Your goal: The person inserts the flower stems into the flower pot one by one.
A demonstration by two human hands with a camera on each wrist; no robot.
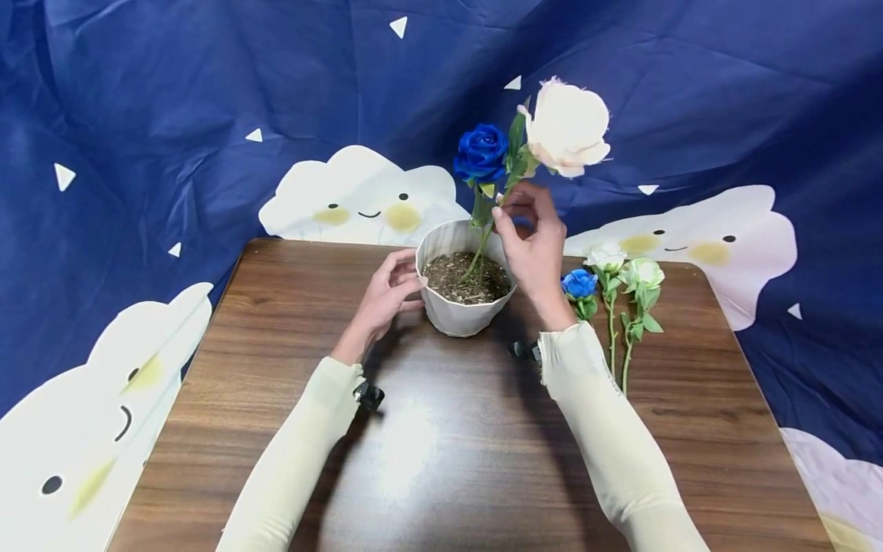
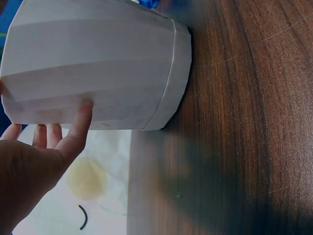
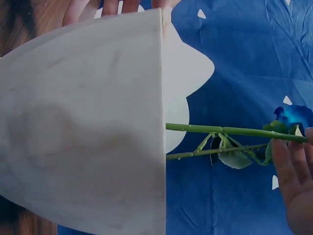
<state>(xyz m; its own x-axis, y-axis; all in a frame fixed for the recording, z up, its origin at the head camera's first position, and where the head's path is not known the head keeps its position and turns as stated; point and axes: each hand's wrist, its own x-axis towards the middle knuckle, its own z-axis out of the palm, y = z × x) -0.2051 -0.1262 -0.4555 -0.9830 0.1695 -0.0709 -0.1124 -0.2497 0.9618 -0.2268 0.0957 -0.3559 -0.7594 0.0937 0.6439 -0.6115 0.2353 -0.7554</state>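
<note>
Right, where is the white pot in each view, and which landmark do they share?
Head: the white pot, upright, near the middle.
Left wrist: upper left, turned sideways, cut off by the top edge.
Right wrist: across the left half, rim facing right.
Shared landmark: the left hand, left of the pot in the head view, lower left in the left wrist view, fingers at the top in the right wrist view.

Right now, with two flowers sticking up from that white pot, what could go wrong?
The big pale rose might lean if the right hand lets go, since its large bloom tops a thin stem. Moving it could also nudge the potted blue rose, whose stem stands close by. The white pot might tip if the left hand touching it pushes hard.
</note>
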